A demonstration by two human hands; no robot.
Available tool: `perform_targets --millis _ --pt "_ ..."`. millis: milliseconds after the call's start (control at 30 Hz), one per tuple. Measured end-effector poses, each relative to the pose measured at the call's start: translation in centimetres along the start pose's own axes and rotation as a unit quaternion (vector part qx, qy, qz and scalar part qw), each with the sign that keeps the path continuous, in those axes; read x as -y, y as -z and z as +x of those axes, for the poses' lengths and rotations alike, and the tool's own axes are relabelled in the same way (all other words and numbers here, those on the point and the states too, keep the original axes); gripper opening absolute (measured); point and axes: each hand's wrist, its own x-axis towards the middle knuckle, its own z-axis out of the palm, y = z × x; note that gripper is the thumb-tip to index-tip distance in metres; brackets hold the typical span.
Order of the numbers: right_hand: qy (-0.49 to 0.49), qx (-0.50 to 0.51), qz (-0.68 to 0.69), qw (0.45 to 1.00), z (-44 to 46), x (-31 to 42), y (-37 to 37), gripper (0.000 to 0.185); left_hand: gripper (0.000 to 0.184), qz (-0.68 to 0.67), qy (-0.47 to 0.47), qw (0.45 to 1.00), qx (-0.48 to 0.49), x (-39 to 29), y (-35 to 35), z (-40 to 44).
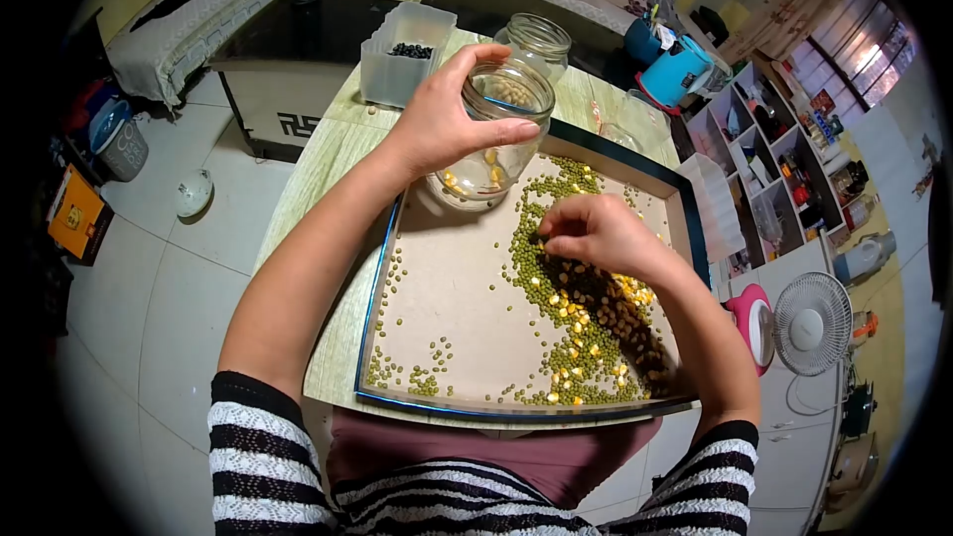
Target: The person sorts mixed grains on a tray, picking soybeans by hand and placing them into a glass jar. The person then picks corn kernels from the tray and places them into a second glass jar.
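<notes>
My left hand (437, 124) is wrapped round the neck of a clear glass jar (508, 157), which it holds over the far left corner of a shallow tray (447, 288). A few yellow corn kernels lie in the jar's bottom. Inside the tray, my right hand (606, 230) is at a heap of green mung beans (531, 223), thumb and fingertips drawn together. Whatever they pinch is hidden. Yellow corn kernels (568, 306) and brownish beans (620, 316) are mixed into the heap, partly under the hand's shadow. Loose mung beans (424, 377) are scattered at the tray's near left.
Beyond the tray stand a translucent container (382, 74) with black beans and a second glass jar (544, 48) with pale beans. Another translucent container (713, 208) lies against the tray's right side. Farther right are a blue kettle (675, 71) and a white fan (809, 323).
</notes>
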Motion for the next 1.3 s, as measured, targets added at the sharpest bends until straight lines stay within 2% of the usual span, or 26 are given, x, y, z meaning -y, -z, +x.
perform_targets --millis 167,467,800,1000,1200,1300 --pt "0.030 -0.011 -0.088 0.996 0.0 -0.3 -1.1 0.019 0.076 -0.016 0.005 1.000 0.000 -0.3 0.0 0.0" --pt "0.047 0.007 -0.081 0.996 -0.1 -1.2 -1.2 0.020 0.076 -0.012 0.011 1.000 0.004 -0.4 0.0 0.0" --pt "0.022 0.009 -0.068 0.997 -0.3 -1.4 -1.1 0.020 0.077 -0.011 0.020 1.000 0.008 -0.5 0.1 0.0" --pt "0.067 -0.021 -0.092 0.993 -0.3 -1.6 -1.1 0.017 0.078 -0.011 0.019 1.000 0.010 -0.4 0.1 0.0" --pt "0.009 -0.030 -0.077 0.997 -0.4 -0.4 -0.9 0.015 0.078 -0.012 0.019 1.000 0.009 -0.5 0.1 0.0" --pt "0.061 -0.027 -0.084 0.994 -0.2 -1.0 -1.5 0.015 0.078 -0.008 0.017 1.000 0.008 -0.4 0.1 0.0"
